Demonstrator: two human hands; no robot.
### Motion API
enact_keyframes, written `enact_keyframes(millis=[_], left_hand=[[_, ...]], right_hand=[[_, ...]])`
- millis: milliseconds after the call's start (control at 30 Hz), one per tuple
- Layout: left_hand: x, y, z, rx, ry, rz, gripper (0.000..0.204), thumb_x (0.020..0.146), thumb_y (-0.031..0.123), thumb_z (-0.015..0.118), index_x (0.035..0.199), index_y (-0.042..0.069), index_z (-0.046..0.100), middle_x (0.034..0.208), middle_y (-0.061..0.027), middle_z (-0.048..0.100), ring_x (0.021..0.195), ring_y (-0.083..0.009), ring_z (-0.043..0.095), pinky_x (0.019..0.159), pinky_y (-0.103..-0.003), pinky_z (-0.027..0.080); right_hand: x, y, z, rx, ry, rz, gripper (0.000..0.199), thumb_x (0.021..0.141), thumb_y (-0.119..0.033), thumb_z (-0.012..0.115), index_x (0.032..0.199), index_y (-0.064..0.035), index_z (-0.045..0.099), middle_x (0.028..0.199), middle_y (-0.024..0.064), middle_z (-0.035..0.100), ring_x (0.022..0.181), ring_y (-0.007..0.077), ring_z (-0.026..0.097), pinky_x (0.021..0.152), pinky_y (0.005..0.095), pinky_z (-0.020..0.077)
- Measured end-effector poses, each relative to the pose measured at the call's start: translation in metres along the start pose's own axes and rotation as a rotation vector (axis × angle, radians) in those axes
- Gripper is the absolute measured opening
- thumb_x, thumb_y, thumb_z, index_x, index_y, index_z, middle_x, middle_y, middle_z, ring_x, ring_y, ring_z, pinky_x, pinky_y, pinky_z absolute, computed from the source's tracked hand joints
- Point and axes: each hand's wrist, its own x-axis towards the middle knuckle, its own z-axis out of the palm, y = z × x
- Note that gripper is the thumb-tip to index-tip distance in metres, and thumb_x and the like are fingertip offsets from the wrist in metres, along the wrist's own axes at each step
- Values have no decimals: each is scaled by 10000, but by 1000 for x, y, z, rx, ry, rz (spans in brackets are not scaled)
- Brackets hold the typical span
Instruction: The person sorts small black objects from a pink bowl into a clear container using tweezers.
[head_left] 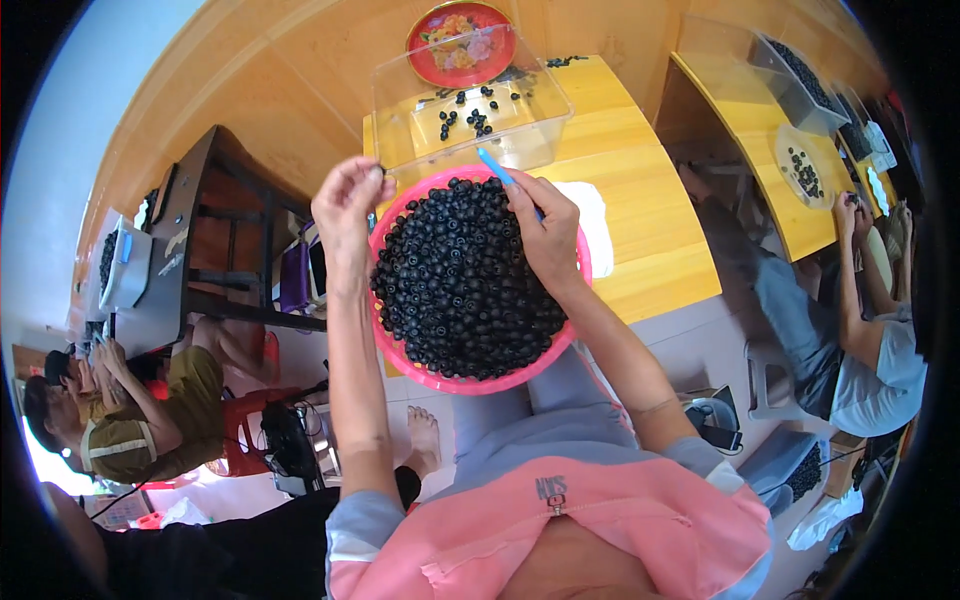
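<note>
Right hand [545, 235] grips a thin blue tool [497, 169] over the pink basket [470, 383] of dark berries [460, 290]; its long axis runs diagonally, tip pointing up-left toward the clear tray [545, 85] on the bench [650, 240]. Left hand [348, 200] pinches one berry at the basket's left rim.

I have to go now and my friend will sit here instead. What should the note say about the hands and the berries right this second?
Left hand: raised over the basket's edge, fingertips pinched on one dark berry.
Right hand: resting on the berry pile, holding a thin blue tool.
Pink basket: on the lap against the wooden table, heaped with dark berries.
Clear plastic box: on the table behind the basket, with only a few berries inside.
Done: a small handful is in the box.
Left: nearly the whole basket.
</note>
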Motion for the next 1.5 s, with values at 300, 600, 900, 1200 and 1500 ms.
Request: enact_keyframes(millis=[300,600,900,1200,1500], left_hand=[[92,9,37,400,-138,35,325,847,135,640,1147,22,589,976,-95,650,750,-163,649,664,-274,531],[0,-52,9,618,-367,-2,219,689,38,726,903,10,691,751,-74,675,669,-118,612,639,-264,494],[-19,-57,27,785,-345,105,238,661,-18,745,865,3,625,711,-25,600,684,-114,564,643,-242,484],[-40,-53,8,-261,-221,-90,231,725,-123,682,925,-30,615,913,-65,649,776,-124,644,750,-227,531],[-42,-54,-2,-381,-163,-31,271,742,-118,663,988,-22,606,968,-108,648,864,-154,642,823,-267,519]], right_hand=[[3,6,-4,44,48,64,205,882,-81,570,1038,27,646,703,75,588,633,128,548,584,247,429],[5,3,-3,-3,14,12,213,885,-58,549,1056,28,643,726,62,594,659,109,557,602,232,441],[2,4,0,-42,1,-3,177,863,-69,583,995,24,653,779,147,637,682,224,614,627,305,472],[-2,2,0,-63,-99,-47,171,844,-69,603,984,9,660,718,121,607,612,213,576,572,301,451],[-10,-13,4,-154,-277,-194,159,791,-65,655,945,-33,680,649,84,556,503,182,516,462,295,402]])
